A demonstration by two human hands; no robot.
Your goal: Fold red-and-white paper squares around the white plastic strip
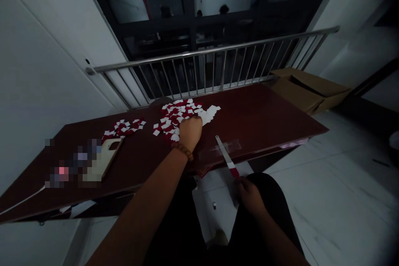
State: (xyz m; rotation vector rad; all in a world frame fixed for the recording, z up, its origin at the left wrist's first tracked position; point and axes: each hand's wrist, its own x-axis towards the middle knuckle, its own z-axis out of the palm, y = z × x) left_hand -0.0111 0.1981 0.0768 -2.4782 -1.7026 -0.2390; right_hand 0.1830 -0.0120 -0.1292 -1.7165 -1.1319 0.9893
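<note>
My left hand (190, 133) rests curled on a large heap of small red and white paper squares (171, 118) on a dark red wooden table (249, 120). Its fingers are hidden, so any grip on the paper cannot be seen. A wooden bead bracelet (183, 151) circles that wrist. Lower down, past the table's near edge, my right hand (251, 195) pinches a long white strip of paper with a red end (227, 158). A smaller heap of the same squares (123, 129) lies to the left.
A pale wooden board with a hole (106, 160) lies on the table beside a blurred patch (73, 164). A steel railing (215, 52) runs behind the table. A cardboard box (307, 91) stands at its far right end, above a white tiled floor (336, 174).
</note>
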